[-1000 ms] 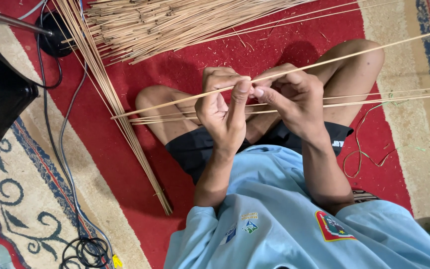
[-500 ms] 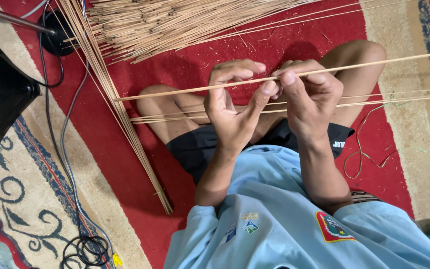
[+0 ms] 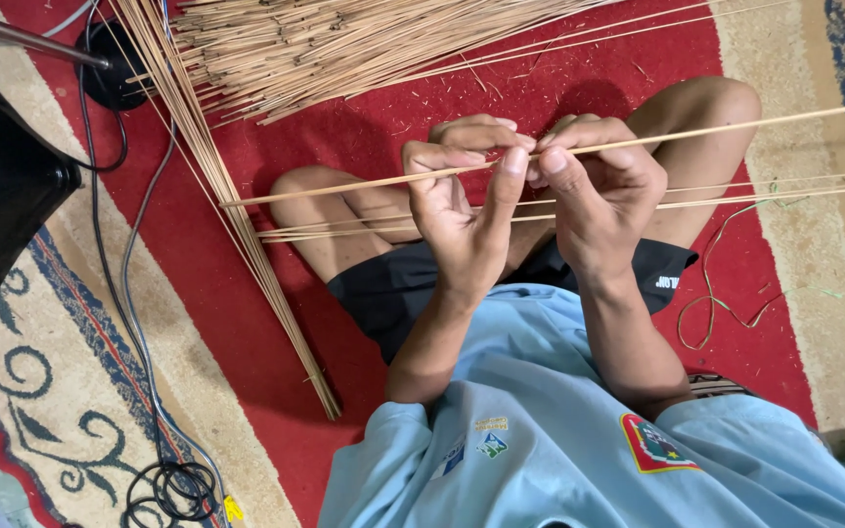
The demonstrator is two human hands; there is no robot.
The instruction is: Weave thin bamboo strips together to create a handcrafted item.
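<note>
Stick [image 3: 344, 186] risen slightly; left hand [image 3: 462, 210], right hand [image 3: 603, 191] both pinching it.

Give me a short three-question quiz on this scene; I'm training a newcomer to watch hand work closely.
1. True or false: both hands grip the same thin stick.
2. Where does the big pile of sticks lie? A) on the red carpet beyond the knees B) in the lap C) on the black box
3. What lies across the legs under the held stick?

Key:
1. True: left hand and right hand pinch it side by side.
2. A
3. A few more thin sticks.
</note>
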